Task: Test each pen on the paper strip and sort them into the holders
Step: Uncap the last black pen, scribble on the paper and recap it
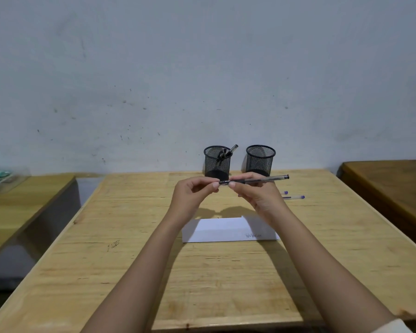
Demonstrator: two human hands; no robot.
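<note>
Your left hand (192, 191) and right hand (258, 197) both pinch a slim black-ink plastic pen (257, 180); sorted pens (227, 153) fill one black mesh holder (217, 167), two purple-capped pens (295, 197) seemingly await testing.

Your pale wooden desk (130, 272) meets a scuffed grey wall (178, 68). Left, a clear plastic box (4, 180) of teal items sits on a neighbouring desk (22, 210); right, a darker desk (392, 181).

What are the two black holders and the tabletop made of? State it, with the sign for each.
Left black mesh holder and right black mesh holder: probably painted metal wire, matte; see-through lattice. Pale tabletop: wood or veneer, smooth; grain streaks show.
</note>
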